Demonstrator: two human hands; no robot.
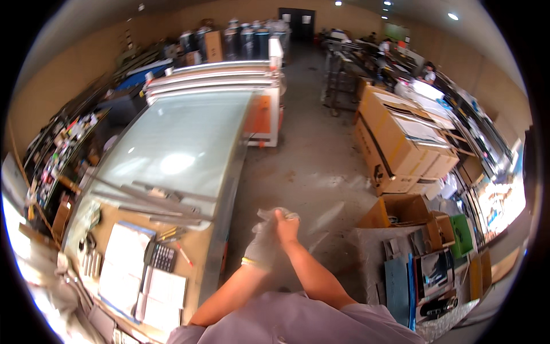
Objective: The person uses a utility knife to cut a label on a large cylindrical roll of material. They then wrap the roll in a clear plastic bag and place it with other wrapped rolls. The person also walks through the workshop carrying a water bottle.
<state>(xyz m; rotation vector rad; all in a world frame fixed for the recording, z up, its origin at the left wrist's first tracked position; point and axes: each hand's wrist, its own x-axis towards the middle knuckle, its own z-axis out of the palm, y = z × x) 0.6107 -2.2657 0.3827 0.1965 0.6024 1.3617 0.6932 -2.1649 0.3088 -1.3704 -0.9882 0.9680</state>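
Observation:
In front of my body, above the floor between the table and the boxes, my two hands are together. My left hand [262, 243] wears a pale grey-white work glove [259, 252] with a yellow band at the cuff. My right hand [286, 227] is bare and closed on whitish glove fabric at the gloved fingertips, its thumb pointing up. Blur hides how the left fingers are bent, and whether the fabric is that glove's tip or a second glove.
To the left stands a long glass-topped table [172, 137] with metal strips [154, 198], a calculator [164, 257], papers [123, 261] and pens. Large cardboard boxes [401, 137] are stacked right. Nearer are an open carton [395, 209] and a green bin [460, 235]. People work far right.

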